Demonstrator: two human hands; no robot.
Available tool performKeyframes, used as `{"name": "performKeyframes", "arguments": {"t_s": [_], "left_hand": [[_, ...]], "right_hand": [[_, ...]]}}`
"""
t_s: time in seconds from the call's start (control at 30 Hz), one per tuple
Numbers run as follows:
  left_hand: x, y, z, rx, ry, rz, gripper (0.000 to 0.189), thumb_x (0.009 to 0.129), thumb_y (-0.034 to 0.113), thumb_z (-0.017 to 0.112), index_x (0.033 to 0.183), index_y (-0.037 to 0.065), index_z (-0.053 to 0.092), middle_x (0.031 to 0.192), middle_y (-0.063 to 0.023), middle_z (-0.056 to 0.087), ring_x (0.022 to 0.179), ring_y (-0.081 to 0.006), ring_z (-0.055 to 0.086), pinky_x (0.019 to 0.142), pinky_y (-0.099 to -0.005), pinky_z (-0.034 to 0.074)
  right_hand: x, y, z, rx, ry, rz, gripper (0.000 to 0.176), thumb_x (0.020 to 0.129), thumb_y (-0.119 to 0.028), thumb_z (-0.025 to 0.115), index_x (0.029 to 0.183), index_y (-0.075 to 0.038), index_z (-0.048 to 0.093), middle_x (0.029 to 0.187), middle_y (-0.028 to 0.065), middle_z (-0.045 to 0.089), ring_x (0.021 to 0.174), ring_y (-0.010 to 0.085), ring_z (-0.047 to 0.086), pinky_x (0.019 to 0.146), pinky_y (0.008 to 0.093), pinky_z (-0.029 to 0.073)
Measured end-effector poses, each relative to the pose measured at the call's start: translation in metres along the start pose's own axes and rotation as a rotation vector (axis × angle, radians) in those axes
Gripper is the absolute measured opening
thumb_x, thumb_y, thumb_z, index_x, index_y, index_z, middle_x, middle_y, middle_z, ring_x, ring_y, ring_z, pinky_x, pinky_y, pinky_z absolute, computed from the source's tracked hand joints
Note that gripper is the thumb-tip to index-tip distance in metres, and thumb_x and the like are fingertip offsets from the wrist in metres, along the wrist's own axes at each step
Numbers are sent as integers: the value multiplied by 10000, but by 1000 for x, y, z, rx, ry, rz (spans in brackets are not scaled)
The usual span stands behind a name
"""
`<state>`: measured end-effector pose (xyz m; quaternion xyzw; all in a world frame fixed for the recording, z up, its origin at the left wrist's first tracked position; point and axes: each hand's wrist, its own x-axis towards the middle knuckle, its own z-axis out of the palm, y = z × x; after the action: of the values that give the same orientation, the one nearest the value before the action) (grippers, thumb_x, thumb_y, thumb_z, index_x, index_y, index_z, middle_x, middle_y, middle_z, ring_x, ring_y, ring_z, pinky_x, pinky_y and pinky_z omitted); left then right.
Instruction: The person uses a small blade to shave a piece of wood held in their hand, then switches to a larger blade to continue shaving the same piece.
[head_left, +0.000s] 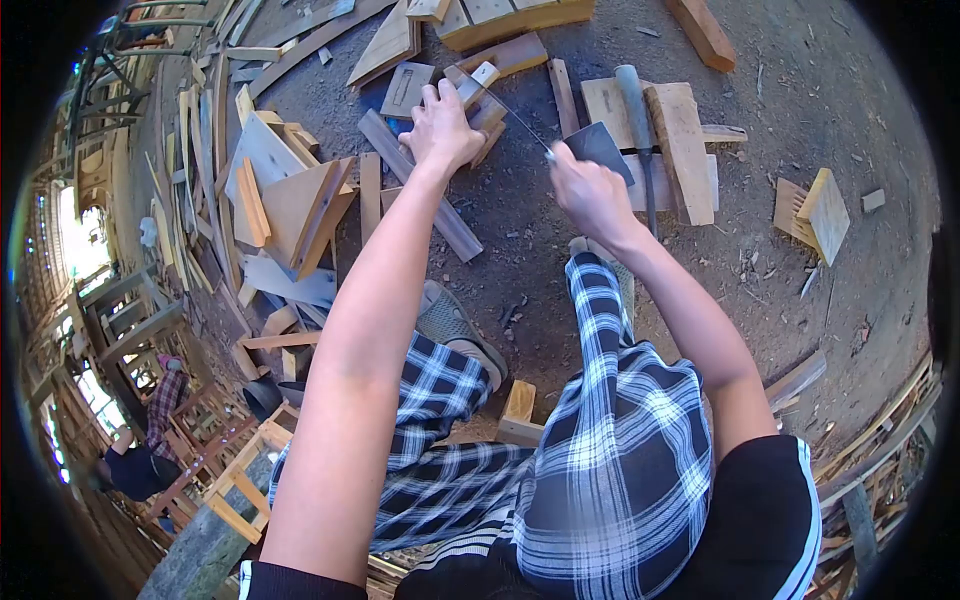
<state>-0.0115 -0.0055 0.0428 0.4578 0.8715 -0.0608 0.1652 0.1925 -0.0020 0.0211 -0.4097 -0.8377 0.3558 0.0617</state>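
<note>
My left hand (440, 128) presses down with bent fingers on a small wooden piece (485, 76) with a pale end, set over wooden blocks on the ground. My right hand (593, 195) is closed around the near end of a thin, straight saw-like blade (522, 122), which slants up and left to the pale end of that piece. Just beyond the right hand lies a dark flat plate (600, 150). Beside it, a long tool with a grey handle (632, 100) and a dark shaft rests against a thick board (682, 150).
Wood offcuts (290, 190) pile up on the left, with long strips behind them. A slotted block (408, 90) lies beside the left hand. At the right sits a joined wooden piece (822, 215) on bare dirt. Another person (145, 465) is at the far left.
</note>
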Motion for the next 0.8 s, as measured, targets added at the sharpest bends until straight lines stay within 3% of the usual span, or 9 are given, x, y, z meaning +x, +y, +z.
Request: {"name": "performKeyframes", "arguments": {"t_s": [0.1, 0.27, 0.33, 0.43, 0.57, 0.8], "left_hand": [[-3, 1, -2, -1, -14, -1, 792, 695, 271, 834, 1326, 83, 395, 1343, -128, 457, 1259, -374, 493, 943, -629, 444], [-2, -1, -4, -9, -31, 5, 825, 684, 302, 855, 1323, 65, 390, 1345, -146, 458, 1261, -400, 489, 944, -630, 448], [-1, 2, -5, -25, -38, -12, 743, 699, 247, 821, 1306, 92, 421, 1335, -107, 456, 1257, -350, 494, 945, -631, 435], [-2, 1, -4, 6, -11, 9, 806, 696, 301, 844, 1318, 62, 391, 1338, -152, 456, 1250, -401, 498, 941, -631, 451], [-2, 1, -1, -23, 2, 0, 754, 697, 247, 824, 1312, 92, 418, 1329, -112, 462, 1262, -360, 490, 943, -634, 434], [-3, 3, -4, -9, -32, -24, 750, 697, 222, 814, 1319, 105, 411, 1329, -114, 462, 1264, -356, 489, 943, -635, 434]], "right_hand": [[-4, 0, -4, -51, -11, 30, 167, 967, -163, 389, 970, -25, 482, 758, 241, 682, 737, 426, 688, 639, 542, 546], [77, -18, 16, -42, 135, -133, 177, 961, -170, 393, 963, -25, 493, 748, 237, 681, 705, 422, 688, 614, 532, 550], [81, -19, 16, -16, 167, -142, 163, 957, -170, 406, 943, -31, 490, 733, 233, 678, 684, 411, 688, 587, 525, 550], [34, -6, 8, -7, 102, -64, 155, 956, -175, 418, 928, -38, 485, 718, 232, 674, 691, 411, 688, 595, 528, 549], [-7, 4, 5, -19, 34, 7, 148, 955, -178, 426, 925, -43, 480, 701, 231, 668, 700, 419, 687, 604, 530, 550], [87, -21, 15, -29, 106, -125, 155, 946, -157, 431, 994, -16, 475, 771, 241, 678, 738, 429, 682, 629, 537, 539]]}}
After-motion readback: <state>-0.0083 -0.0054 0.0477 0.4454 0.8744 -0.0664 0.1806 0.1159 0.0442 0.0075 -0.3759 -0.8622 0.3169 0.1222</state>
